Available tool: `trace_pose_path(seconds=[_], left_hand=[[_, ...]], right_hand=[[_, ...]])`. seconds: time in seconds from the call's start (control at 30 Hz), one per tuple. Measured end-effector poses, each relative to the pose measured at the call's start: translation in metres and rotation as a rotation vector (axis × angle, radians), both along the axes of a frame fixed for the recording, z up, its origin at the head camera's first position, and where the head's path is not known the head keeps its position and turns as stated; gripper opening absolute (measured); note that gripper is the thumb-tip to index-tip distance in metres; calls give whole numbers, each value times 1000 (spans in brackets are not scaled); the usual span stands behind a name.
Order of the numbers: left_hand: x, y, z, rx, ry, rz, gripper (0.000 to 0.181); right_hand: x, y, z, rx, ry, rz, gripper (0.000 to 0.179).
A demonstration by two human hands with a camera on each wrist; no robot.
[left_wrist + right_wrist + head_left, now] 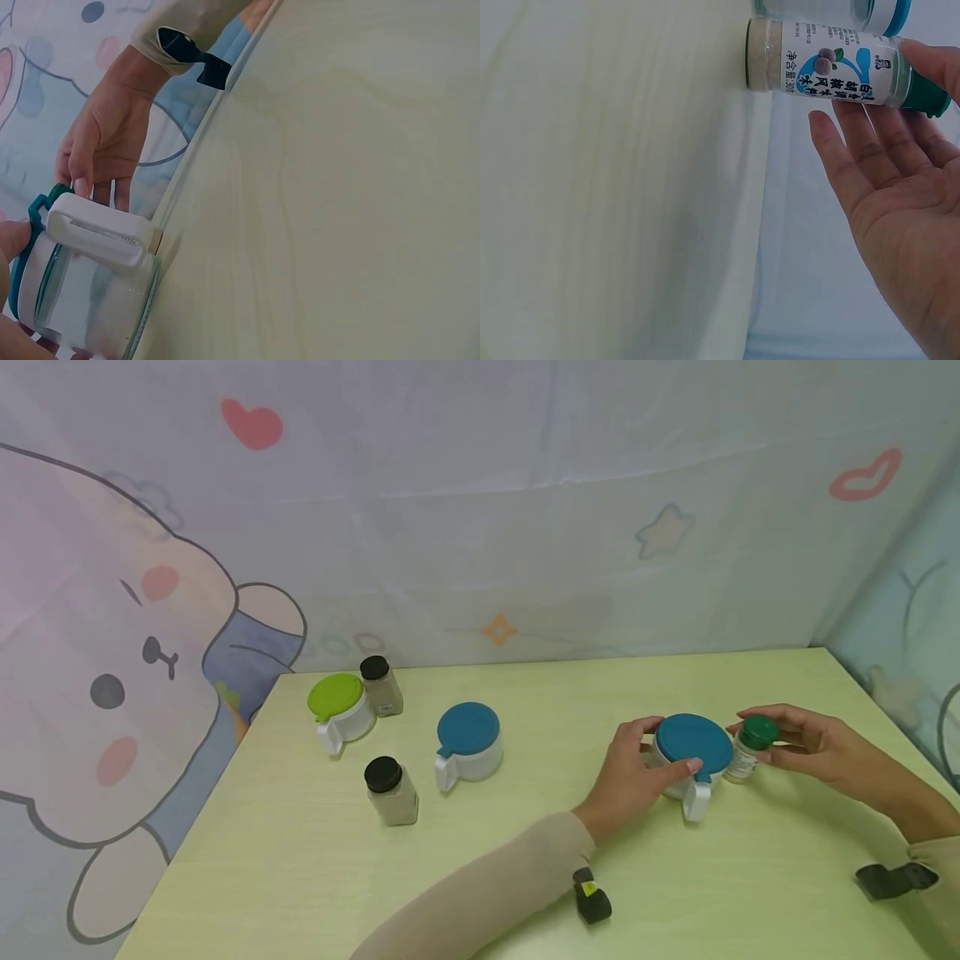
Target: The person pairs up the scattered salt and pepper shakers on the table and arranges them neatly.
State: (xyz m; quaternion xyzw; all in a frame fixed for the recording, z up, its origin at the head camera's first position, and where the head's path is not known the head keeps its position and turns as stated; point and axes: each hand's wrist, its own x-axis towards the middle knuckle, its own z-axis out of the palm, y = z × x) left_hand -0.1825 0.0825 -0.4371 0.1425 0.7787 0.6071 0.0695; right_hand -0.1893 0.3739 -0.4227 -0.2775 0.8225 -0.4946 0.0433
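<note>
My left hand (pixel 628 770) grips a glass seasoning jar (pixel 692 742) with a blue lid and a white handle. The thumb lies on the lid and the fingers reach round the far side; the handle points toward me. Right beside this jar stands a small pepper shaker (pixel 742 763) with a green cap. My right hand (pixel 823 748) holds the shaker near its cap, between thumb and fingers. In the right wrist view the shaker's white label (pixel 836 64) shows, with pale powder at its base. The left wrist view shows the jar's clear body (pixel 97 300).
Left of centre stands another blue-lidded jar (pixel 469 739). Farther left are a green-lidded jar (pixel 337 702) and a black-capped bottle (pixel 383 689) close together at the back. A second black-capped bottle (pixel 392 793) stands nearer. A printed cloth (pixel 450 510) hangs behind the table (pixel 300 877).
</note>
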Motion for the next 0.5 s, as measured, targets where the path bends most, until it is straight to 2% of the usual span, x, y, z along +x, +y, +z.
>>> trace_pose_path(seconds=[0.2, 0.5], left_hand=[[0, 2, -1, 1, 4, 10, 62], [1, 5, -1, 1, 23, 13, 62]], right_hand=[[-2, 1, -1, -40, -17, 39, 50], [-5, 1, -1, 8, -10, 3, 46]])
